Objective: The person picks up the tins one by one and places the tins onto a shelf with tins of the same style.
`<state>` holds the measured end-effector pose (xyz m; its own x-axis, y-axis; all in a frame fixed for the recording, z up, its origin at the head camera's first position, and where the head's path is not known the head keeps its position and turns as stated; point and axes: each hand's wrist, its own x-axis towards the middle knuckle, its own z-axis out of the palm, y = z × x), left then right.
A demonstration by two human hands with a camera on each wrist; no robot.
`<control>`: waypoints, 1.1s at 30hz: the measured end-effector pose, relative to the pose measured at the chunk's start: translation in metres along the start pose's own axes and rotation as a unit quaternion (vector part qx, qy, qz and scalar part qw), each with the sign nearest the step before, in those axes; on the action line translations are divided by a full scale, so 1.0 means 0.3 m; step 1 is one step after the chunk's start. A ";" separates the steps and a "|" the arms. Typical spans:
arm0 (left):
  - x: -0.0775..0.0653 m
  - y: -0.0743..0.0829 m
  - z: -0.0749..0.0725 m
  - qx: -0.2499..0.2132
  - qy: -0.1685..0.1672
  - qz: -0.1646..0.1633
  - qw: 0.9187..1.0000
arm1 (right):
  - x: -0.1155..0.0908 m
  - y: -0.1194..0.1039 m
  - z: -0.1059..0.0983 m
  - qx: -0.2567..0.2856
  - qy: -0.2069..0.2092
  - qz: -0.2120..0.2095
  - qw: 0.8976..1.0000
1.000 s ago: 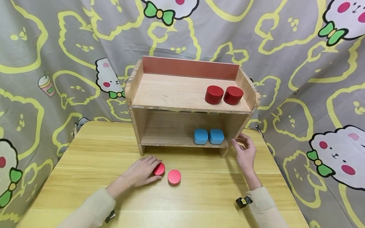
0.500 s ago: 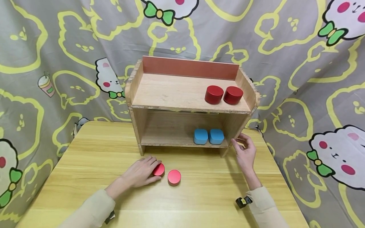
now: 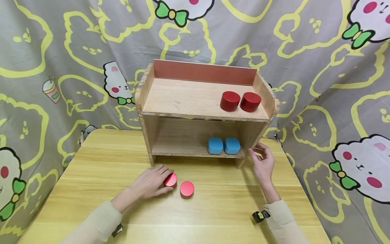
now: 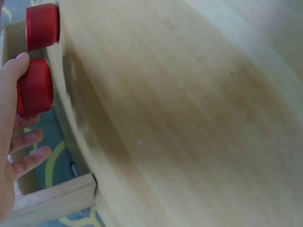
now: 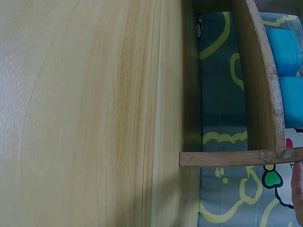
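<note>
A curtained-off tabletop booth: cartoon-print curtains (image 3: 262, 30) surround a wood-grain table (image 3: 219, 217)

The left hand (image 3: 150, 182) partly hides one red cylinder (image 3: 172, 179), and the right wrist view crops the right hand (image 5: 298, 194).

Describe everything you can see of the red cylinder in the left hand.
The red cylinder is short, with a flat top and smooth, slightly shiny surface, material unclear. The left hand holds it roughly upright in front of the shelf, beside another red cylinder. Whether it touches the table is unclear.
</note>
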<state>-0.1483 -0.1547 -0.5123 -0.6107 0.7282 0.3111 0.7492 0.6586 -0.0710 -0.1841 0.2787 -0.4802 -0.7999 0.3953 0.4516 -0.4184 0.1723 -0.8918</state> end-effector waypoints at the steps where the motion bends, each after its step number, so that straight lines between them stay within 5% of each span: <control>1: 0.003 0.000 -0.003 0.001 0.001 0.002 1.000 | 0.000 -0.001 0.000 0.001 0.001 0.000 1.000; 33: 0.109 0.018 -0.205 0.031 0.009 0.044 0.999 | 0.000 -0.006 0.004 0.011 0.003 0.004 1.000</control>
<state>-0.1484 -0.1390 -0.4441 -0.5376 0.7809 0.3182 0.7825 0.6026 -0.1569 -0.1839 0.2772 -0.4784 -0.8003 0.4029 0.4442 -0.4214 0.1492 -0.8945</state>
